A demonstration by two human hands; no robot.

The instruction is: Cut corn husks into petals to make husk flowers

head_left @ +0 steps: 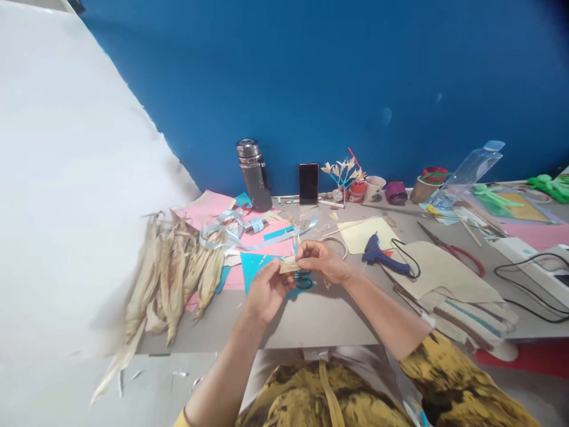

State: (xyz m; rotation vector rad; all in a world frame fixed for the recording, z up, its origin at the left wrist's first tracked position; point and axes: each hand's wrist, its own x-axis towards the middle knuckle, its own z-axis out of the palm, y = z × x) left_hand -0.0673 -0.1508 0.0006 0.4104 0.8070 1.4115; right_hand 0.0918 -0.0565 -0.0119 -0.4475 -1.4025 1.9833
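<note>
Between my two hands is a small strip of dried corn husk (290, 265). My left hand (269, 289) pinches its left end, and the fingers of my right hand (323, 261) close on its other end. Just below and behind the strip lie scissors (304, 280) with dark handles, partly hidden by my hands. Under them is a sheet of blue paper (254, 270). A pile of dried corn husks (171, 273) lies left of my hands. Right of my right hand a blue glue gun (386, 255) rests on the table.
Along the blue wall stand a grey flask (255, 178), a phone (308, 184), husk flowers (341, 172), a paper cup (374, 188) and a tilted plastic bottle (471, 172). Red-handled pliers or shears (462, 255), work gloves (466, 314) and a white power strip (533, 267) lie rightward.
</note>
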